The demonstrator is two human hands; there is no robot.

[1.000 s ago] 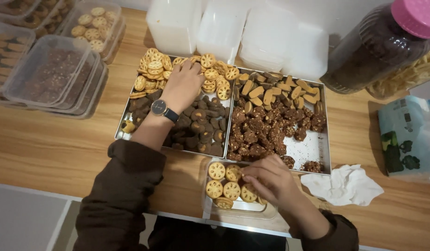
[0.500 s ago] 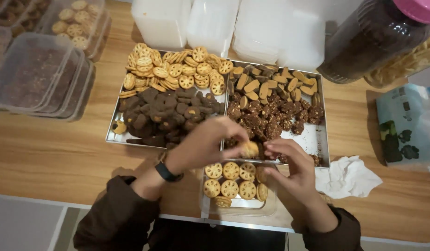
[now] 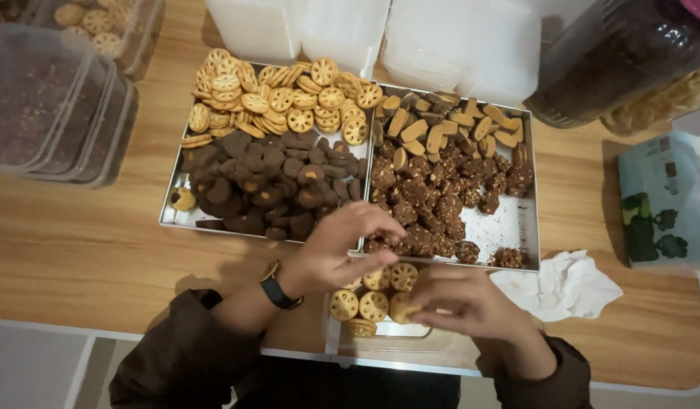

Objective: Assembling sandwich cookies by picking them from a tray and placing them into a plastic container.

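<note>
Head view: clear tub (image 3: 441,341) holds wheel cookies (image 3: 374,305); trays (image 3: 516,227) hold more.

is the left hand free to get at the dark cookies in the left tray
Probably yes. The left hand hovers at the near edge of the left tray, and the dark cookies lie uncovered just beyond its fingertips, with nothing between. Whether its fingers already hold something is unclear.

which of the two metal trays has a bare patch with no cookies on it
The right tray: its near right corner shows bare metal beside the brown clusters. The left tray is almost fully covered.
</note>
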